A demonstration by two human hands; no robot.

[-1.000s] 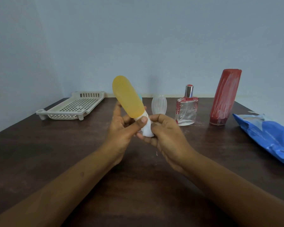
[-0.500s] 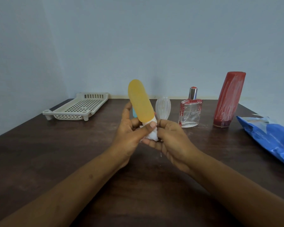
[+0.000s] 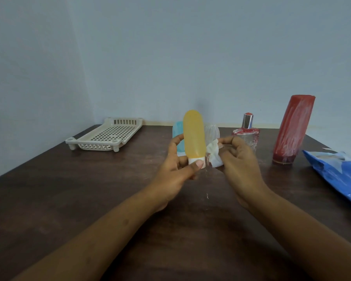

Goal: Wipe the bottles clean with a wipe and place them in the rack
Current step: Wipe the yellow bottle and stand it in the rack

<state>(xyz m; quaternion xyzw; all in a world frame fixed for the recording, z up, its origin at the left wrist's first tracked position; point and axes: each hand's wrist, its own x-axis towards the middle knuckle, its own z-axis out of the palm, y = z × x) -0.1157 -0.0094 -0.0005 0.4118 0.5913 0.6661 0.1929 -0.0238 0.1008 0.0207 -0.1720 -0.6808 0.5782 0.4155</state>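
My left hand (image 3: 173, 175) grips a yellow squeeze bottle (image 3: 193, 136) by its white cap end, holding it upright above the table. Just to its right, my right hand (image 3: 238, 161) pinches a crumpled white wipe (image 3: 214, 154), a little apart from the bottle's lower side. Behind the yellow bottle stand a light blue bottle (image 3: 177, 131) and a clear ribbed bottle (image 3: 213, 131), both partly hidden. Farther right are a glass perfume bottle (image 3: 246, 131) with a silver cap and a tall red bottle (image 3: 292, 128). The cream perforated rack (image 3: 107, 136) sits at the back left.
A blue wipe packet (image 3: 338, 173) lies at the right edge of the dark wooden table (image 3: 69, 189). The pale wall runs close behind the bottles and the rack.
The yellow bottle went from leaning left to upright. My right hand pulled the wipe off the cap end and now holds it just to the bottle's right.
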